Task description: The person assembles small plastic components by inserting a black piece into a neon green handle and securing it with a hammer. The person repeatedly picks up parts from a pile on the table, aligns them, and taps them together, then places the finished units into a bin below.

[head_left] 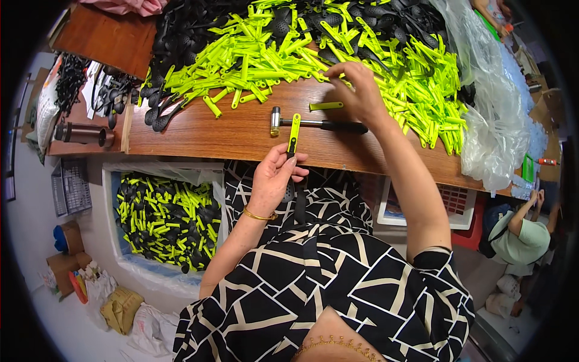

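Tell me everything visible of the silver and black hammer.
The silver and black hammer lies on the brown wooden table, unheld. Its shiny metallic head, at the left end, has a yellowish, seemingly translucent lower face; a slim metallic shaft runs right into the black grip, which ends near the wrist of the bare right hand, contact unclear.

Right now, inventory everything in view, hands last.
Wooden table: one, brown, centre
Slim plastic handles: many, lime, table
Perforated plastic heads: many, black, table's back
Slim plastic utensil: one, lime and black, centre
Metal hammer: one, silver and black, table
Lined bin: one, white, lower left
Metal flask: one, brown, far left
Plastic sheeting: some, clear, right
Sacks: several, tan and white, lower left
Co-worker: one, green top, right
Left hand: one, ungloved, holding utensil
Right hand: one, ungloved, over handles
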